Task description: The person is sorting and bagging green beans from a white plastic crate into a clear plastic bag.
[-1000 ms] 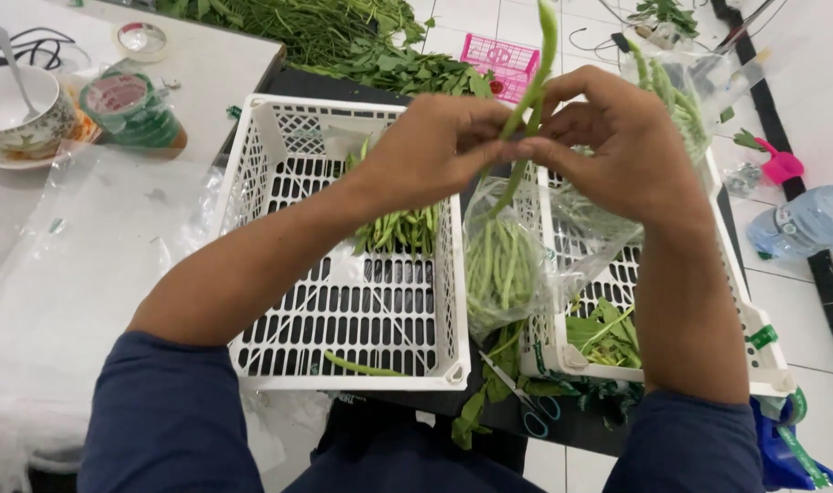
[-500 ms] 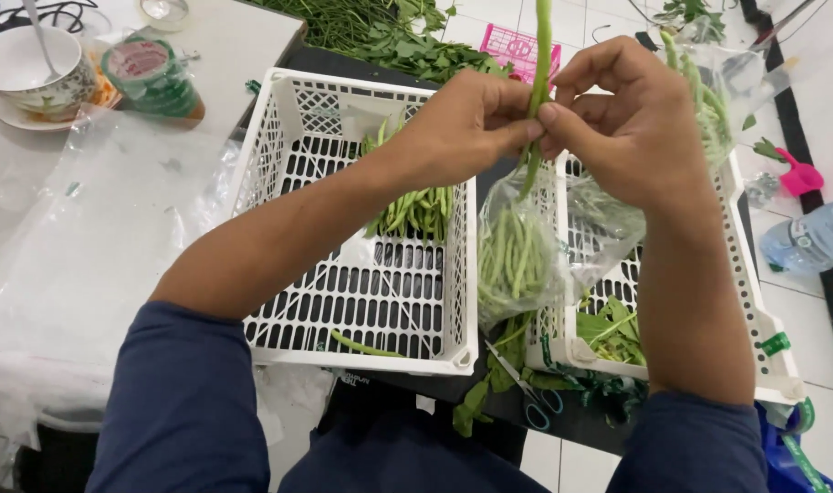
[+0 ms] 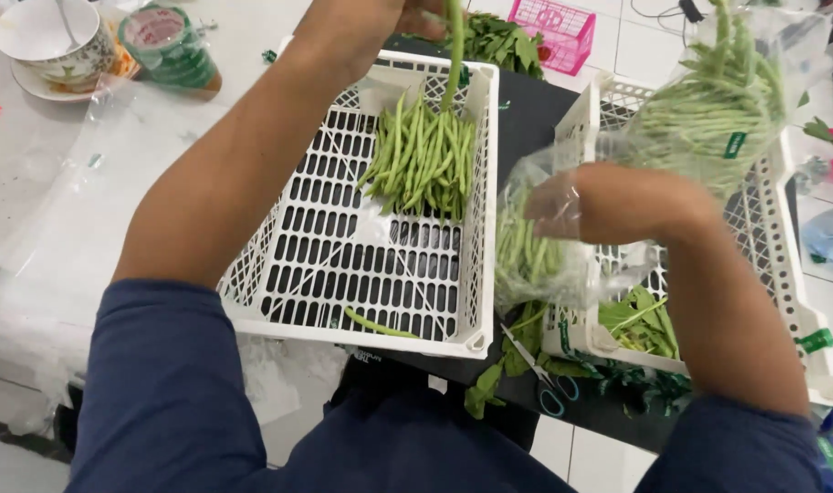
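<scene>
My left hand (image 3: 416, 14) raised at the top edge, seemingly pinching one long green bean (image 3: 454, 46) above the white slotted plastic crate (image 3: 361, 265), my right hand (image 3: 608, 201) bent inward, gripping a clear plastic bag of green beans (image 3: 526, 256) between the crates

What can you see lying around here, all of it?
crates: two, white, side by side on the black surface
loose beans: one pile, green, in the left crate; a single one near its front edge
bean bags: two, clear, one in the right hand, one on the right crate
leaves: green, in the right crate and below it
scissors: one pair, between the crates
tape: one green roll, table top left
cup: one, white, on a saucer, top left
basket: one, pink, top centre
left hand: holds a bean stem, mostly out of frame
right hand: inside the clear bag
</scene>
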